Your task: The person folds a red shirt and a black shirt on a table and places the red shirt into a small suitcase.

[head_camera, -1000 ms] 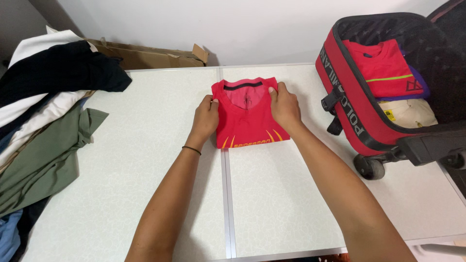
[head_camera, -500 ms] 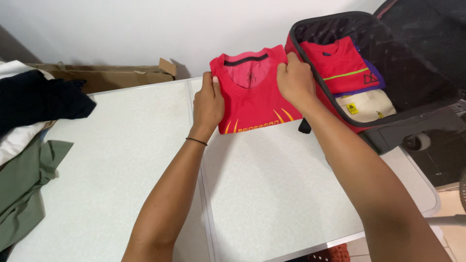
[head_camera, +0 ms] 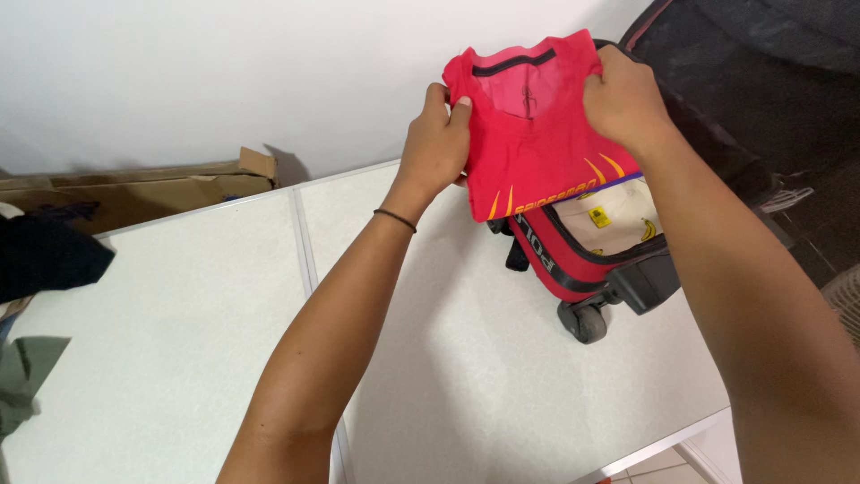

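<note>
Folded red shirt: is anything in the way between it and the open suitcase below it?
Nothing visible does. Both hands, left hand and right hand, hold the folded red shirt in the air right above the open red suitcase. Only folded clothes already lie inside; the lid stands open behind.

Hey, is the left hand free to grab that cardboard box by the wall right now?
Probably not as things stand. The left hand grips one side of the folded red shirt, which it holds up over the suitcase together with the right hand. The box lies far off to the left.
</note>
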